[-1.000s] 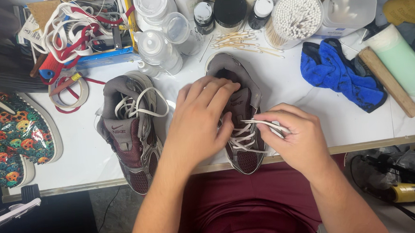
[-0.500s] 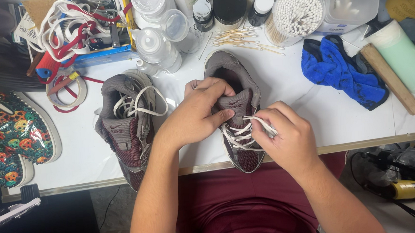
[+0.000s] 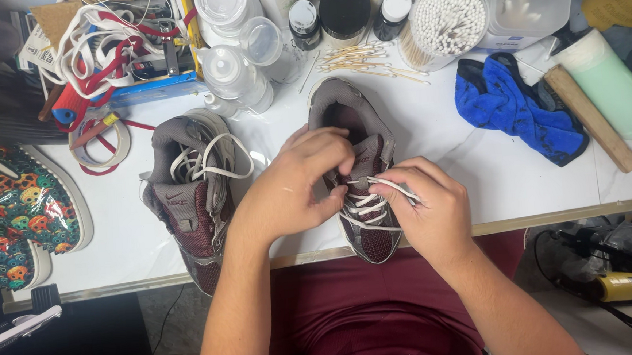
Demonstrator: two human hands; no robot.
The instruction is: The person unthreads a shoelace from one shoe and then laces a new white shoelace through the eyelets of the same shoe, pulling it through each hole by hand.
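Over at the far left edge of the white table (image 3: 475, 146) lies a patterned shoe (image 3: 11, 211) with bright skulls on it. Behind it, a blue box (image 3: 142, 89) holds a tangle of red and white laces (image 3: 95, 37). Next comes a grey and maroon sneaker (image 3: 190, 207) with loose white laces, toe toward me. Clear lidded jars (image 3: 236, 73) stand behind it, then dark bottles (image 3: 342, 8) with black and white caps.

My left hand (image 3: 294, 186) is closed over the tongue and side of the second sneaker (image 3: 353, 124), pressing it down at the table's near edge, right in front of me. My right hand (image 3: 427, 207) pinches the white lace (image 3: 386, 188) between thumb and forefinger, just above the eyelets, beside the left hand's fingertips.

Farther back, loose wooden sticks (image 3: 360, 58) lie scattered, and a round clear tub (image 3: 442, 20) is packed full of cotton swabs standing on end. A clear plastic box (image 3: 525, 11) sits beside it; I cannot tell its contents. A crumpled blue cloth (image 3: 509, 107) lies to the right, then a wooden block (image 3: 590, 117) and a pale green bottle (image 3: 610, 83) on its side.
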